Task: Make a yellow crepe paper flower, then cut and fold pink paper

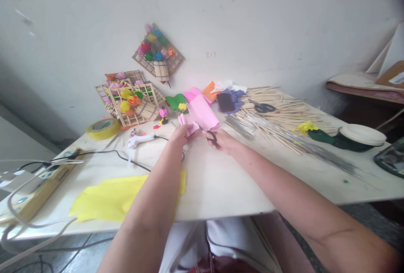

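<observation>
My left hand (183, 134) pinches a small piece of pink crepe paper (189, 124) above the middle of the table. In my right hand (223, 141) is a pair of scissors (211, 136) with dark handles, its blades at the right edge of that piece. A larger pink crepe sheet (203, 112) lies just behind, partly hidden by my hands. Left of my left hand stand a small pink and black flower piece (163, 115) and a white glue gun (140, 139).
Yellow crepe paper (104, 197) lies in front, near a power strip (47, 180) with cables. Stick frames with paper flowers (134, 100) lean at the wall by yellow tape (102, 129). Wooden sticks (284, 113), wires (303, 147), a phone (226, 102) and other scissors (264, 107) lie right.
</observation>
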The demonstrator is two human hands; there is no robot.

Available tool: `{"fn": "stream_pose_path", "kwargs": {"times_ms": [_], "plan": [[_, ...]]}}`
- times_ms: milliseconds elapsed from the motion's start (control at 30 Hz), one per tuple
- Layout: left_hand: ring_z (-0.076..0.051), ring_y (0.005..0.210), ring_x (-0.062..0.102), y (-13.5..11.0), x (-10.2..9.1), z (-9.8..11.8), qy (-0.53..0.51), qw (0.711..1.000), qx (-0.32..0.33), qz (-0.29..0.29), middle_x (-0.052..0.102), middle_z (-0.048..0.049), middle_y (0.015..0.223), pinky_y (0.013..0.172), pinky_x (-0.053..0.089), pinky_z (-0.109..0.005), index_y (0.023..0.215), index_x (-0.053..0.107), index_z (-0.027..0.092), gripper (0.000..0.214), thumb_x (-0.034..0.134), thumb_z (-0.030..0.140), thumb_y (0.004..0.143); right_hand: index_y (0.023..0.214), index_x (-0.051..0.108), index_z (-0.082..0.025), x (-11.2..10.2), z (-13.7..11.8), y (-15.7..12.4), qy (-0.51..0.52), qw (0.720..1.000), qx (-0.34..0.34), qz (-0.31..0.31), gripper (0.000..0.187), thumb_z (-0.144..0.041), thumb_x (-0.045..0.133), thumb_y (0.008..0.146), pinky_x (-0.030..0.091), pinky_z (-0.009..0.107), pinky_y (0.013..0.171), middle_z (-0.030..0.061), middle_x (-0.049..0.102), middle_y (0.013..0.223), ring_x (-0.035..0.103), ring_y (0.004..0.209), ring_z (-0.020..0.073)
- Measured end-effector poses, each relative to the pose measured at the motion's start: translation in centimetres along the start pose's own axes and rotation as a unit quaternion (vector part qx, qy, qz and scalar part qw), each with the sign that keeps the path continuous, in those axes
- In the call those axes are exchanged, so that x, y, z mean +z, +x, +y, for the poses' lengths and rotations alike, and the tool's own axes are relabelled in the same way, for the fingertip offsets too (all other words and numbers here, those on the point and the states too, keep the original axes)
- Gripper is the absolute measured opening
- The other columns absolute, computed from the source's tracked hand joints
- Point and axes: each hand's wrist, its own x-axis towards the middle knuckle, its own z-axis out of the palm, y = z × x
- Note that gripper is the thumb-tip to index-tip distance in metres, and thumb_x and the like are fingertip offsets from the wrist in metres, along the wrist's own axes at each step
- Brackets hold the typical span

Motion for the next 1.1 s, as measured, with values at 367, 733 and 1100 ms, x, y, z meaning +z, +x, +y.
{"fn": "stream_pose_path", "kwargs": {"times_ms": [367,733,1100], "plan": [[-0.012,0.053,0.057,0.0,0.5,-0.3,-0.04,0.997,0.055,0.038,0.058,-0.003,0.064,0.05,0.051,-0.024,0.073,0.056,0.012,0.015,0.065,0.007,0.063,0.069,0.048,-0.016,0.2,0.4,0.1,0.002,1.0,-0.006,-0.009,0.036,-0.048,0.064,0.066,0.024,0.013,0.028,-0.0066,0.046,0.044,0.038,0.031,0.0023],[-0.015,0.062,0.062,0.6,0.7,-0.8,-0.197,0.979,0.052,0.024,0.061,-0.0043,0.066,0.062,0.054,-0.026,0.074,0.056,0.012,0.02,0.058,-0.005,0.063,0.075,0.051,-0.017,0.2,0.8,0.5,0.042,0.999,-0.013,-0.025,0.03,-0.043,0.064,0.068,0.026,0.013,0.028,-0.007,0.048,0.045,0.039,0.031,0.0026],[-0.014,0.06,0.062,-0.2,1.0,-0.5,-0.23,0.973,0.028,-0.001,0.062,-0.0037,0.067,0.063,0.054,-0.027,0.08,0.055,0.012,0.018,0.05,-0.003,0.071,0.076,0.05,-0.017,0.0,0.7,0.3,0.059,0.997,-0.01,-0.045,0.032,-0.044,0.063,0.068,0.022,0.013,0.026,-0.0065,0.05,0.044,0.042,0.031,0.0037]]}}
